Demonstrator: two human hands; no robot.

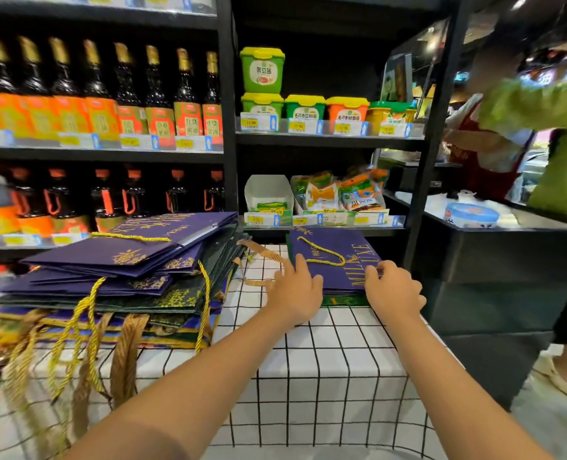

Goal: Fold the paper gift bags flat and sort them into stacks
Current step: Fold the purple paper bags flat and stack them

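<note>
- Purple paper gift bag (pixel 336 260) with gold lettering lies flat on top of a small stack at the far right of the white tablecloth with a black grid (pixel 308 386); a dark green bag (pixel 345 300) shows beneath it at the near edge.
- Left hand (pixel 295 292) rests on the bag's left near edge, fingers straight and slightly spread, pressing down; I judge this is to flatten the fold and square the bag to the stack.
- Right hand (pixel 393 288) sits at the bag's right near corner, fingers curled over the edge (whether it pinches the paper or only pushes it, I cannot tell).
- Gold cord handle (pixel 325 255) loops loosely on the bag's face, between the two hands.
- To the left, a taller, untidy pile of purple and green flat bags (pixel 119 277) leans at a tilt, its gold cords (pixel 76 333) hanging over the table's near edge; a strip of bare cloth separates the two heaps.
- Open room lies toward the person, on the near cloth; the small stack sits close to the table's right edge, so a push rightward could slide it off.
- Black shop shelving (pixel 229 127) with bottles and tubs stands just behind.
</note>
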